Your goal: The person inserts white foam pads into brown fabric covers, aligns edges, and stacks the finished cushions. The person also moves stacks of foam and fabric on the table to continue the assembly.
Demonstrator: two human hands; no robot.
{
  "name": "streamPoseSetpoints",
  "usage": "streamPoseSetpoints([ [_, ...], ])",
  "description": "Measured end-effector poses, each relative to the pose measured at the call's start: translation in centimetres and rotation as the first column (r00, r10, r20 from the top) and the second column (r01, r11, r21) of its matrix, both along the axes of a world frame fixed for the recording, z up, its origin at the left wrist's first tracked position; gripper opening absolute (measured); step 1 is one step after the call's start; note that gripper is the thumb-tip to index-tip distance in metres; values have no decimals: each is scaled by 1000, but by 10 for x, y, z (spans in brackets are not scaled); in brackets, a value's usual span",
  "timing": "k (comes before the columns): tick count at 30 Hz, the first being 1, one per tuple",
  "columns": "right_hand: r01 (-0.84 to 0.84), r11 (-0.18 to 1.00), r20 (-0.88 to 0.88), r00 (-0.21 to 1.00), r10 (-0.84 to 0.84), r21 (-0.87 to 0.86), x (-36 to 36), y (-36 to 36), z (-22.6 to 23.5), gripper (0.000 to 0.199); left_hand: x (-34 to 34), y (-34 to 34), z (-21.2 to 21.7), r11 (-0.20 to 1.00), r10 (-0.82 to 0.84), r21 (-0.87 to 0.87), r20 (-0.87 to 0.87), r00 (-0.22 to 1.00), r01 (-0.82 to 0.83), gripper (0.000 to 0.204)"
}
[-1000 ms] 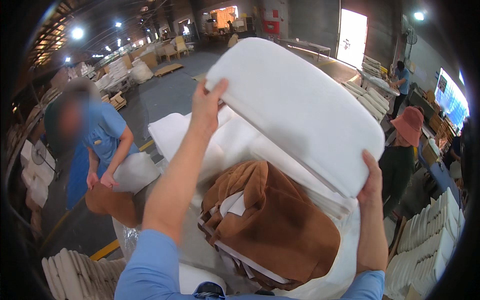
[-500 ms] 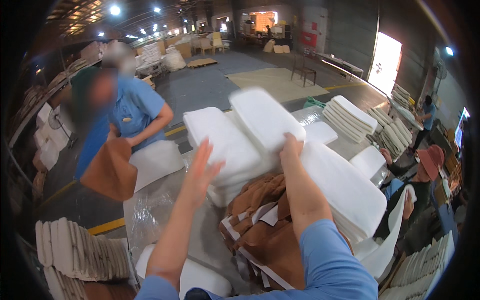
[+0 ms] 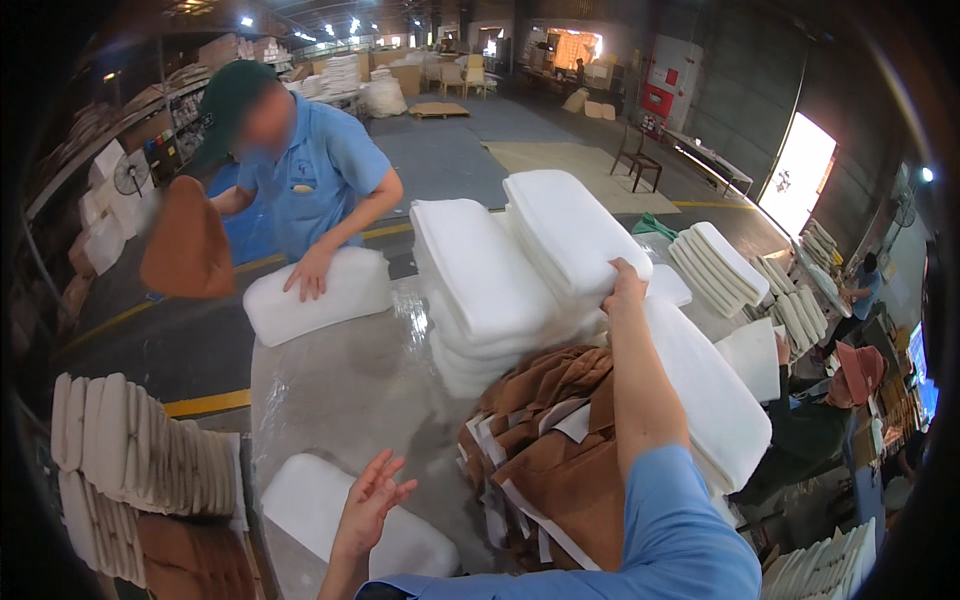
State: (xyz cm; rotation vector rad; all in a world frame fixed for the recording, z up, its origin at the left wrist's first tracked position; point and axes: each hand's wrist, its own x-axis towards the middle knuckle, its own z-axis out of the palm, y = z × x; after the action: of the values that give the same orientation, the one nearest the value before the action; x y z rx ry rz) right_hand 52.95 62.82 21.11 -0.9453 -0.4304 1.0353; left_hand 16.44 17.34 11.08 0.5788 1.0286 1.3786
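My right hand [image 3: 625,284] reaches forward and rests its fingers on the near edge of the top white foam cushion [image 3: 570,228] of a tall stack [image 3: 480,290] on the table. My left hand [image 3: 370,500] hovers low with fingers spread, holding nothing, above another white foam cushion [image 3: 330,505] lying at the table's near edge. A pile of brown fabric covers [image 3: 555,455] sits between my arms. A further white cushion [image 3: 715,385] leans to the right of my forearm.
Across the table a person in a blue shirt [image 3: 300,170] presses a hand on a white cushion [image 3: 315,295] and holds a brown cover [image 3: 187,240]. Stacked foam stands at the left [image 3: 140,450] and far right [image 3: 720,262]. Another person in a red hat [image 3: 855,375] sits at the right.
The cushion that both hands held up now lies on top of the stack. My left hand has dropped down and back; my right hand stays at the cushion's edge.
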Motion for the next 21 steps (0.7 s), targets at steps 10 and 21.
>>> streamPoseSetpoints([
  [10, 170, 984, 120, 979, -163, -49, 19, 3, -12, 69, -13, -17, 18, 992, 51, 123, -145, 988, -33, 66],
  [21, 113, 992, 708, 695, -121, 60, -33, -23, 78, 78, -15, -44, 6, 996, 63, -42, -225, 972, -74, 66],
])
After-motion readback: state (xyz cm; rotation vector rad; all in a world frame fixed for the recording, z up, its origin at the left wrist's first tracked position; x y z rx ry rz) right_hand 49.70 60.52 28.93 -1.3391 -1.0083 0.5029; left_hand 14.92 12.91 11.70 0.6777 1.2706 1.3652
